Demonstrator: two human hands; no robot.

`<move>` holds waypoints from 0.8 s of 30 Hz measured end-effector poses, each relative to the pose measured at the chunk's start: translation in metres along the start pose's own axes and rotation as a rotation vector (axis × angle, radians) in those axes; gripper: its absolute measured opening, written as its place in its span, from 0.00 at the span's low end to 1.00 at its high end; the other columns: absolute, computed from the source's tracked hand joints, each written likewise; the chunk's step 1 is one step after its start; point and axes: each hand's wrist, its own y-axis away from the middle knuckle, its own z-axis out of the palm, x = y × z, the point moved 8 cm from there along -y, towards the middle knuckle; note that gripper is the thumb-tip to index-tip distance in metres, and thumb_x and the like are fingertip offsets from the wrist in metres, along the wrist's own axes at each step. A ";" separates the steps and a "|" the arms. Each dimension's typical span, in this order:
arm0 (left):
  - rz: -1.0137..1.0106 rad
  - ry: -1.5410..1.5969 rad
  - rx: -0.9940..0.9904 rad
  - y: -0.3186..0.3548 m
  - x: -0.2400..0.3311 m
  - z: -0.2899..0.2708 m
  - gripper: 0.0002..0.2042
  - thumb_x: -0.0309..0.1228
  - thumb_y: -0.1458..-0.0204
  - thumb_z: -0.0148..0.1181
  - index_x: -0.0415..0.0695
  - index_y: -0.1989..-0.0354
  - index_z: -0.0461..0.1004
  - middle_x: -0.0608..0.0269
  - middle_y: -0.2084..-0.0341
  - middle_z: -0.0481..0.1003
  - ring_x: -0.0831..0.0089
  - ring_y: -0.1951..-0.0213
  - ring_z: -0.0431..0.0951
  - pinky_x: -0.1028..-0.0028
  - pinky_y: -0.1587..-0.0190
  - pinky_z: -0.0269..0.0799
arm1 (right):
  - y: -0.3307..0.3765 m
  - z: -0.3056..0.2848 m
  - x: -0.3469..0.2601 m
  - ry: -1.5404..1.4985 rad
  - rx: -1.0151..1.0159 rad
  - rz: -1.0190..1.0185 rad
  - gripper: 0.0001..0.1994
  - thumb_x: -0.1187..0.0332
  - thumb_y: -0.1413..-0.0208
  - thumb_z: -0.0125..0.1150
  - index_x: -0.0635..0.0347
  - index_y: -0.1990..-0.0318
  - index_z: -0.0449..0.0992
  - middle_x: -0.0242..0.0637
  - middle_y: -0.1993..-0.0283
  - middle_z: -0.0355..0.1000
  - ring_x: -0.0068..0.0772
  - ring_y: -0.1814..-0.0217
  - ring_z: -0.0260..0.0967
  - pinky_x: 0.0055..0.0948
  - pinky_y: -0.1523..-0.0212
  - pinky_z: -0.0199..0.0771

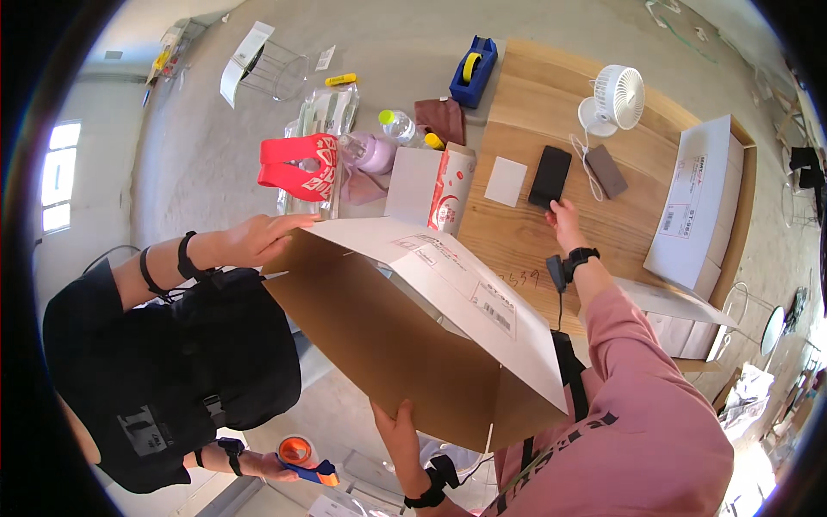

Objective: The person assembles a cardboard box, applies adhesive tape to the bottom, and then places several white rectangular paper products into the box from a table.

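Note:
An open cardboard box (413, 345), white outside and brown inside, is tilted in front of me. My left hand (394, 426) grips its lower edge, thumb inside and fingers hidden behind the wall. A co-worker's hand (263, 239) rests on the upper left corner of the same box. On the wooden table, my right hand (565, 222) has closed fingers at the lower end of a flat black rectangular object (550, 175), maybe a phone. Beside that object lie a white card (506, 181) and a grey-brown flat block (606, 171) with a white cable.
A white fan (616, 96) and a blue tape dispenser (474, 73) stand toward the far side. At right is a carton (699, 202) of white boxes. Bottles (398, 127) and a red bag (301, 168) lie left. The co-worker's other hand holds an orange-and-blue tape dispenser (306, 461).

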 end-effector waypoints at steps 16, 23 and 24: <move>0.245 -0.110 -0.129 0.016 0.004 0.106 0.26 0.21 0.53 0.45 0.36 0.42 0.51 0.41 0.55 0.67 0.49 0.52 0.68 0.65 0.50 0.62 | 0.254 0.039 -0.158 0.665 -0.736 -0.086 0.35 0.52 0.52 0.61 0.59 0.41 0.55 0.42 0.43 0.59 0.35 0.41 0.57 0.32 0.48 0.64; 0.098 -0.172 -0.171 0.031 0.003 0.160 0.30 0.24 0.53 0.46 0.37 0.39 0.45 0.39 0.53 0.66 0.44 0.54 0.68 0.58 0.54 0.64 | 0.302 0.018 -0.197 0.983 -0.818 -0.154 0.38 0.59 0.54 0.65 0.56 0.38 0.51 0.43 0.40 0.56 0.38 0.38 0.54 0.36 0.44 0.60; 0.098 -0.174 -0.172 0.033 0.000 0.165 0.30 0.24 0.53 0.46 0.37 0.39 0.45 0.39 0.53 0.66 0.44 0.54 0.68 0.58 0.54 0.64 | 0.308 0.013 -0.201 1.073 -0.785 -0.159 0.37 0.60 0.53 0.64 0.54 0.37 0.50 0.41 0.40 0.56 0.38 0.38 0.55 0.35 0.43 0.59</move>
